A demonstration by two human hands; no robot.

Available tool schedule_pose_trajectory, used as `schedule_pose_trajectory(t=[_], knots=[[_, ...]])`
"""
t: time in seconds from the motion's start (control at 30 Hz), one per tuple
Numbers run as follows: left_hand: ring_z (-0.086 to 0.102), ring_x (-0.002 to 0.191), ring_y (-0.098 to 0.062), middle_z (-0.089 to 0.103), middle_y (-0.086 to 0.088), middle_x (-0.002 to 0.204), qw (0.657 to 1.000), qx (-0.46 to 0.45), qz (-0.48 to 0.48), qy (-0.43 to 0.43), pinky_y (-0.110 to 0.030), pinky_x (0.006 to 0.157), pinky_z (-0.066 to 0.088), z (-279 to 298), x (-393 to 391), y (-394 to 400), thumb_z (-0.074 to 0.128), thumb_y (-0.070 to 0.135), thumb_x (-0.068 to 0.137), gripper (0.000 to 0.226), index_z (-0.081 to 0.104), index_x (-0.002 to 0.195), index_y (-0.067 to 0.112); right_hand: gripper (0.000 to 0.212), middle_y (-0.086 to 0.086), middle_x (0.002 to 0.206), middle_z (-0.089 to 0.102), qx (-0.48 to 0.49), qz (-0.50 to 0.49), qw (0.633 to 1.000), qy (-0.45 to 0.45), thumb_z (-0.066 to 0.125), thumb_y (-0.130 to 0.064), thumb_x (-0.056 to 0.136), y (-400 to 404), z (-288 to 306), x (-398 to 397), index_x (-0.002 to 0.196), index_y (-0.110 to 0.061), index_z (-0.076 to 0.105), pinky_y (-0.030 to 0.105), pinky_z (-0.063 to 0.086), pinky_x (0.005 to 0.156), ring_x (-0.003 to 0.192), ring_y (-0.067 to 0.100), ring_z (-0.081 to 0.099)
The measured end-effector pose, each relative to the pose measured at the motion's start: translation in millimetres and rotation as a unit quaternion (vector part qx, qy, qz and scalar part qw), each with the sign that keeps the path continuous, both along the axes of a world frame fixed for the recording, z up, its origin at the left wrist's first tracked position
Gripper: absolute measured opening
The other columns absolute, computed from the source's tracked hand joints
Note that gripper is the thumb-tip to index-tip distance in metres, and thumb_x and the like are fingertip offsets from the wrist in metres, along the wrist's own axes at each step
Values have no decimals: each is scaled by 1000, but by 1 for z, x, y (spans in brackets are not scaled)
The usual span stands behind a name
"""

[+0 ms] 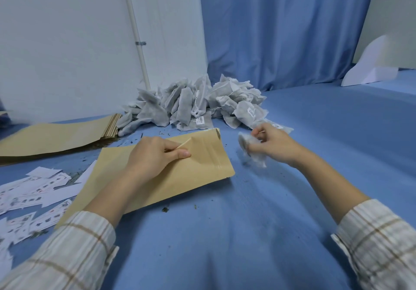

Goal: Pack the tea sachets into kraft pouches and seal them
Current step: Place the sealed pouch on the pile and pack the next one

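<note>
A kraft pouch (191,177) lies flat on the blue cloth in the middle, its mouth toward the right. My left hand (155,154) rests on it and pinches the upper lip of the mouth, lifting it a little. To the right of the pouch, my right hand (273,144) grips a white tea sachet (253,152) just above the cloth. A heap of several tea sachets (198,105) sits behind both hands near the wall.
A stack of flat kraft pouches (56,135) lies at the left. White printed labels (29,197) are scattered at the lower left. Loose tea crumbs dot the blue cloth (247,233). A white folded board (371,69) stands at the far right.
</note>
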State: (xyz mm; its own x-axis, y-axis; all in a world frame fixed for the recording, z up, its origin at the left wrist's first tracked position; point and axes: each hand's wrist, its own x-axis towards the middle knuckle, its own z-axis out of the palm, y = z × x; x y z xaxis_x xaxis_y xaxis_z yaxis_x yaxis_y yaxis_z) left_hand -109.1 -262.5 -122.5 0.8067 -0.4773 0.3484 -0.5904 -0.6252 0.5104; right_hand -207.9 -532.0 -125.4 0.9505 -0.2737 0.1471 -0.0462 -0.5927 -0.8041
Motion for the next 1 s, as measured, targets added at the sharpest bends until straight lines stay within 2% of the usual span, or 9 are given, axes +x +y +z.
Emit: schedule_pose_trajectory(t=[0.1,0.2,0.3,0.43,0.53,0.63,0.8,0.9,1.0], knots=[[57,81,-1,69,18,75,998,-39,38,-12,-25,72,46,1,4,1,67,57,75,4,63,75,58,7,4,77,66,334,35,936,-108,59,-10,88,11,0,11,81,-9,59,23,53,61,70,15,64],[57,84,-3,69,18,79,996,-69,40,-35,-22,72,45,2,8,-1,65,55,78,15,56,79,67,15,6,75,70,463,85,873,-129,57,-7,89,22,1,21,77,-6,66,20,54,57,67,14,68],[54,90,9,61,40,84,992,-113,5,-59,-9,72,37,4,11,-6,66,49,79,28,51,87,71,13,8,82,64,367,83,923,-77,61,-15,87,33,1,40,90,-3,66,20,50,64,70,15,60],[60,94,5,61,41,95,981,-156,-42,-111,-19,84,43,0,19,-19,67,54,73,23,64,96,54,10,0,69,54,171,40,983,-52,57,-4,87,52,11,71,80,-11,57,15,39,53,57,7,48],[60,90,-2,70,20,94,972,-149,-50,-174,-23,81,42,-3,28,-31,69,48,72,25,76,87,29,32,-2,65,35,224,48,973,33,37,-12,99,57,13,96,68,-19,39,18,30,52,58,9,33],[57,91,-3,64,28,96,980,-124,-30,-152,-19,77,41,0,42,-36,69,48,76,17,68,92,44,31,1,65,29,185,125,959,172,37,-6,97,50,5,113,68,-18,37,25,23,54,57,12,26],[61,86,-8,71,14,85,995,-75,51,-51,-34,77,47,-17,67,-54,64,53,78,14,72,85,44,35,-12,60,45,37,41,998,2,47,-9,91,28,-2,131,61,-28,47,20,31,52,65,16,40],[59,83,-11,72,10,83,992,-71,94,-40,-30,71,46,-26,78,-68,61,54,81,17,72,88,44,23,-10,93,65,-164,-127,976,-72,49,-13,84,-12,-21,141,90,-21,70,28,45,75,93,18,54],[57,75,-14,68,3,72,991,-75,108,-38,-29,66,42,-30,87,-81,61,54,81,25,75,84,33,32,15,123,45,-351,-256,900,33,50,-14,83,-55,-35,146,114,-8,54,33,33,87,108,31,40]])
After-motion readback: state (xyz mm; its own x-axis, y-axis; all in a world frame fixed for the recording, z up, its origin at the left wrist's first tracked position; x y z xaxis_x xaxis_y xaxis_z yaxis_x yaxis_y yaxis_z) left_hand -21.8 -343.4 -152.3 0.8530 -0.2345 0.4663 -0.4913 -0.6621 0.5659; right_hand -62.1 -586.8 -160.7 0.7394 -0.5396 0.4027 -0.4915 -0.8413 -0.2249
